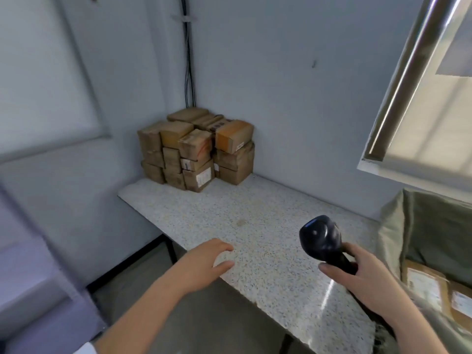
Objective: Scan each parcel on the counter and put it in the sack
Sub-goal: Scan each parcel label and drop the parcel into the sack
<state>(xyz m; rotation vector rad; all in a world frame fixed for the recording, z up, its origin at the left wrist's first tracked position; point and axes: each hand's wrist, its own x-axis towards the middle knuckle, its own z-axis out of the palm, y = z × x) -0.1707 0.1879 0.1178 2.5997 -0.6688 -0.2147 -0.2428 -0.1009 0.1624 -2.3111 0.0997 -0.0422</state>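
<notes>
Parcel stack (196, 149) on counter (255, 215), far corner. Sack (398, 226) at my right, parcels (434, 290) inside. Scanner (323, 241) in my right hand (362, 279), between stack and sack.

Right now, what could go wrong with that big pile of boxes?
The parcels are stacked several high in the far corner of the counter, so pulling out a lower one could topple the rest. The left hand is free, but the right hand grips the scanner, so a box lifted one-handed might slip.

Head-worn view, down over counter (255, 213)
</notes>
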